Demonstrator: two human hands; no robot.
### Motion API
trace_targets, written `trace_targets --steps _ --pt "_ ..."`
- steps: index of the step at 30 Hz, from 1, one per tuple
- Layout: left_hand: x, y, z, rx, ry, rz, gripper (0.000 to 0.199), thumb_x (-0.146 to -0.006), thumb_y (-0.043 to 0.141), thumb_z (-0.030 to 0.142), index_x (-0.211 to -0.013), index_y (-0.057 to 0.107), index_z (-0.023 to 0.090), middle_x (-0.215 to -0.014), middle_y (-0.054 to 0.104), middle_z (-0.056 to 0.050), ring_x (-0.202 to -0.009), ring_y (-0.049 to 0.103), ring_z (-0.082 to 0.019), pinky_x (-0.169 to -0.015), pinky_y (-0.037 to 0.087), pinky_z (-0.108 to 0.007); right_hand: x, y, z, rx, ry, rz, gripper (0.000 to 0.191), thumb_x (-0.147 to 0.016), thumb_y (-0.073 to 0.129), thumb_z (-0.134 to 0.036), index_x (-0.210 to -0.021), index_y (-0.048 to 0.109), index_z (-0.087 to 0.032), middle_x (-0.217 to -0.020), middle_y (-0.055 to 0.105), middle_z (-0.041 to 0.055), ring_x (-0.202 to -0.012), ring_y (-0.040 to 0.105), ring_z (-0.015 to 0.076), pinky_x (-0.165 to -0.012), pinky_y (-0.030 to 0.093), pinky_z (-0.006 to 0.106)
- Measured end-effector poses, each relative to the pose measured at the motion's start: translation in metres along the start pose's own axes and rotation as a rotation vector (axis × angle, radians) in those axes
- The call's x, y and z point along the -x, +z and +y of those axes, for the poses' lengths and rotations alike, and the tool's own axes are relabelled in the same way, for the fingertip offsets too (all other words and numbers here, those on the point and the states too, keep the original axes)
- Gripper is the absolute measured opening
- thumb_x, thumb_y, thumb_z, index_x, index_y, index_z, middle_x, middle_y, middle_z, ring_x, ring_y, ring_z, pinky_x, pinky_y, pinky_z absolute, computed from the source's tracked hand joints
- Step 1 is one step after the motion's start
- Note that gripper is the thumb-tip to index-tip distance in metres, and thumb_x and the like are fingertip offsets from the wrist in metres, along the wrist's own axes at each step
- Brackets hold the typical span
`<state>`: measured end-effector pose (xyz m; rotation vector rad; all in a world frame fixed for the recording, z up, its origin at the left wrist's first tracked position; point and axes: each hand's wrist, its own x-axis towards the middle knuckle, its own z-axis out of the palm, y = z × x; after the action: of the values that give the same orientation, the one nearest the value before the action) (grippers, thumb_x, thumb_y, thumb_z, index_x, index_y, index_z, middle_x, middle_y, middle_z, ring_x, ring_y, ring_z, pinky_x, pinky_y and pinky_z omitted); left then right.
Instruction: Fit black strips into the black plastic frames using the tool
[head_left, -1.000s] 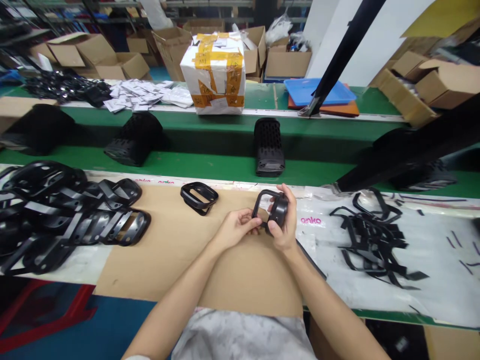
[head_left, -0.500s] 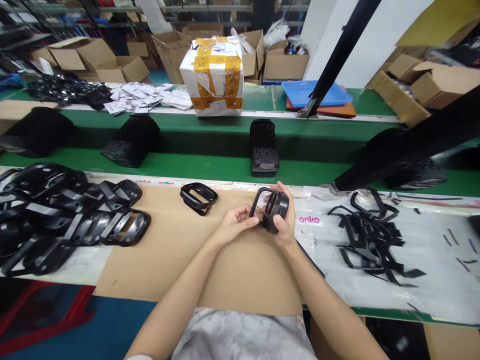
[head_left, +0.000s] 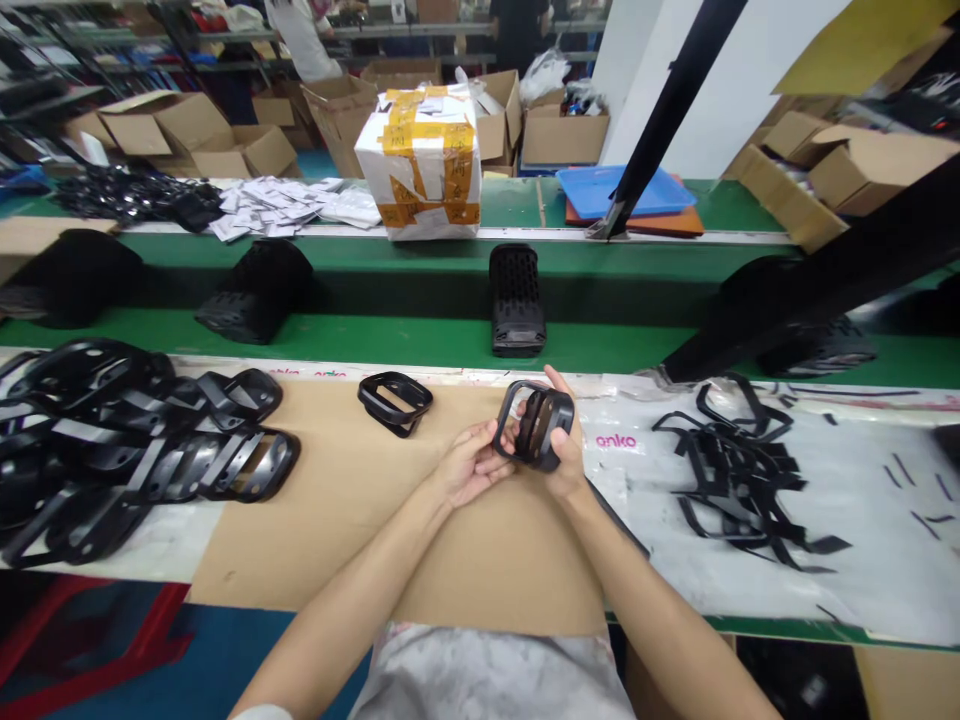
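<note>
A black plastic frame (head_left: 556, 428), rounded and with a wide opening, is held tilted above the cardboard in my right hand (head_left: 570, 462), whose thumb presses on its near side. At its left rim, my left hand (head_left: 471, 466) has its thumb and fingertips against the edge, the other fingers loosely curled below. Part of the grip is hidden behind the rim. A similar black frame (head_left: 405, 412) lies on the cardboard (head_left: 322, 530) to the left of my hands.
Many more black frames (head_left: 97, 440) are heaped on the left. Thin black strips (head_left: 739, 480) lie piled on the right. Behind, black mesh-patterned housings (head_left: 517, 300) rest on the green bench (head_left: 420, 340). A taped white box (head_left: 424, 165) and a slanted black post (head_left: 667, 110) stand beyond.
My left fingers have loosened and dropped slightly from their earlier pinch on the frame's lower rim. The frame has turned slightly in my right hand. The view has shifted a little.
</note>
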<state>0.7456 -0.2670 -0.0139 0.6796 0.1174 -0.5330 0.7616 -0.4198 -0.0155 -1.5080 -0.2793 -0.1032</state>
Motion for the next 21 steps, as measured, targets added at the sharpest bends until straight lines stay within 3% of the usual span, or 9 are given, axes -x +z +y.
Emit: trace_targets --steps 4,8,11,13,16,19,21 --pt "0.0 0.0 0.005 -0.044 0.018 0.003 0.045 -0.079 0.083 0.05 -0.073 0.061 0.012 -0.068 0.063 0.004 -0.036 0.021 0.004 -0.046 0.023 -0.02 0.0 0.005 0.001 -0.149 0.033 0.016 0.104 -0.083 0.051 -0.084 -0.161 0.02 -0.024 -0.118 0.064 0.0121 -0.082 0.069 0.0257 -0.07 0.059 0.042" --pt "0.0 0.0 0.008 -0.118 0.011 0.048 0.045 -0.079 0.082 0.052 -0.077 0.062 0.012 -0.074 0.067 0.001 -0.037 0.022 0.003 -0.047 0.023 -0.021 0.0 0.0 0.0 -0.091 0.026 0.008 0.101 -0.085 0.048 -0.083 -0.162 0.018 -0.023 -0.131 0.059 0.0148 -0.09 0.07 0.0268 -0.072 0.06 0.042" --pt "0.002 0.002 0.009 -0.209 0.023 0.051 0.046 -0.08 0.078 0.056 -0.077 0.06 0.014 -0.077 0.067 -0.001 -0.041 0.027 0.0 -0.049 0.026 -0.023 0.0 -0.007 -0.003 0.054 -0.078 0.033 0.096 -0.087 0.047 -0.08 -0.161 0.025 -0.022 -0.143 0.052 0.0171 -0.108 0.067 0.0318 -0.082 0.061 0.047" --pt "0.004 0.003 0.01 -0.398 0.086 0.058 0.046 -0.083 0.074 0.059 -0.084 0.061 0.015 -0.082 0.067 -0.003 -0.049 0.04 -0.005 -0.053 0.032 -0.025 0.001 -0.011 -0.005 0.198 -0.18 0.051 0.093 -0.089 0.051 -0.076 -0.16 0.029 -0.021 -0.147 0.048 0.0179 -0.121 0.061 0.036 -0.094 0.058 0.053" --pt "0.007 0.002 0.013 -0.938 0.317 0.155 0.037 -0.087 0.07 0.053 -0.094 0.063 0.018 -0.081 0.061 -0.002 -0.063 0.049 -0.012 -0.061 0.036 -0.028 0.001 -0.014 -0.008 0.416 -0.317 0.052 0.09 -0.086 0.06 -0.067 -0.159 0.031 -0.023 -0.15 0.046 0.0179 -0.135 0.051 0.0409 -0.108 0.048 0.063" --pt "0.007 -0.003 0.016 -1.388 0.544 0.258 0.028 -0.092 0.063 0.045 -0.081 0.058 0.02 -0.076 0.055 -0.001 -0.069 0.048 -0.016 -0.066 0.037 -0.03 0.002 -0.012 -0.011 0.542 -0.447 0.018 0.096 -0.08 0.069 -0.059 -0.16 0.028 -0.025 -0.151 0.043 0.0176 -0.138 0.047 0.0428 -0.111 0.044 0.066" --pt "0.004 -0.007 0.017 -1.533 0.593 0.265 0.033 -0.096 0.056 0.041 -0.069 0.05 0.021 -0.072 0.053 -0.003 -0.071 0.049 -0.018 -0.069 0.038 -0.032 0.003 -0.009 -0.012 0.584 -0.509 -0.009 0.099 -0.076 0.075 -0.052 -0.159 0.027 -0.028 -0.15 0.042 0.0171 -0.137 0.048 0.0425 -0.112 0.045 0.067"
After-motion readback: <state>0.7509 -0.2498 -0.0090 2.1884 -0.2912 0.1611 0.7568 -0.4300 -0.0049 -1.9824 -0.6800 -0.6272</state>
